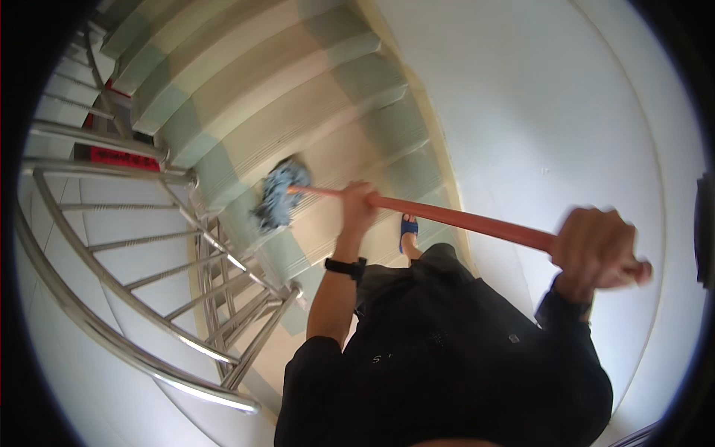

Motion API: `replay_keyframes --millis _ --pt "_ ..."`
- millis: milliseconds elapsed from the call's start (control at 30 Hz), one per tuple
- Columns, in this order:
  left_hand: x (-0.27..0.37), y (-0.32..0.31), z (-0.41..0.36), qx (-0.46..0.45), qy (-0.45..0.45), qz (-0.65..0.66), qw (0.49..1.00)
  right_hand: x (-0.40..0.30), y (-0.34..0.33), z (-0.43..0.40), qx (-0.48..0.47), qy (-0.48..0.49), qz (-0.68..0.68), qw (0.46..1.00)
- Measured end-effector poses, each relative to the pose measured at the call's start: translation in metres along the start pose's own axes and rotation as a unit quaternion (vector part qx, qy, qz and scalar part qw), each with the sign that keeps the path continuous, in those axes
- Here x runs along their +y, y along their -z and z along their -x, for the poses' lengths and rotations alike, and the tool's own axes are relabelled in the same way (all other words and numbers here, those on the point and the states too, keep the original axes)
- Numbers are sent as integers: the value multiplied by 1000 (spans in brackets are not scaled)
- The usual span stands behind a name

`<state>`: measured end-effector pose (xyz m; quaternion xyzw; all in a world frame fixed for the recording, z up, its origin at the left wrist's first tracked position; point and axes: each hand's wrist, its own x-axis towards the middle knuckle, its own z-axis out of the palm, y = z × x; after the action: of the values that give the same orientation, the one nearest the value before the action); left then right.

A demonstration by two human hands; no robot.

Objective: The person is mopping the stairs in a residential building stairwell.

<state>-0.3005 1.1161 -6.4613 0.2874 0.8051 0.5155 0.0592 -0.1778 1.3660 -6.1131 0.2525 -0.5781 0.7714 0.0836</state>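
Note:
A string mop's red handle (463,218) runs across the view, from upper centre-left to the right. My left hand (359,204), with a black band on its wrist, is closed around the lower part of the handle. Near the handle's upper end, my right hand (595,248) grips it; this hand is blurred. The grey-blue mop head (281,193) lies on a tiled stair step, towards the left side of the stair, beyond my left hand.
Tiled stairs (268,100) curve away at the top. A stainless steel railing (128,285) stands on the left, and a white wall (503,112) bounds the right. One foot in a blue slipper (409,226) is on a step. A red strip with writing (124,157) shows behind the railing.

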Motion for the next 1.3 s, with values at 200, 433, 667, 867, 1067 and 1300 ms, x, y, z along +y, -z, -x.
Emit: replay_keyframes --millis 200,433,667,867,1067,1300 --pt "45 -172 -101 -78 -150 81 982 -58 19 51 -63 1 185 981" --pt "74 -227 -97 -259 -85 40 961 -75 -10 85 201 -6 250 947" --pt "124 -115 -20 -243 41 56 968 -110 5 52 112 42 104 987" --pt "92 -16 35 -146 92 32 984 -63 -37 -3 17 68 -28 997" --pt "51 77 109 -28 134 4 991 -5 -69 -33 -56 -18 -128 990" --pt "-52 125 218 29 216 -55 974 104 -161 -40 86 -141 -112 980"
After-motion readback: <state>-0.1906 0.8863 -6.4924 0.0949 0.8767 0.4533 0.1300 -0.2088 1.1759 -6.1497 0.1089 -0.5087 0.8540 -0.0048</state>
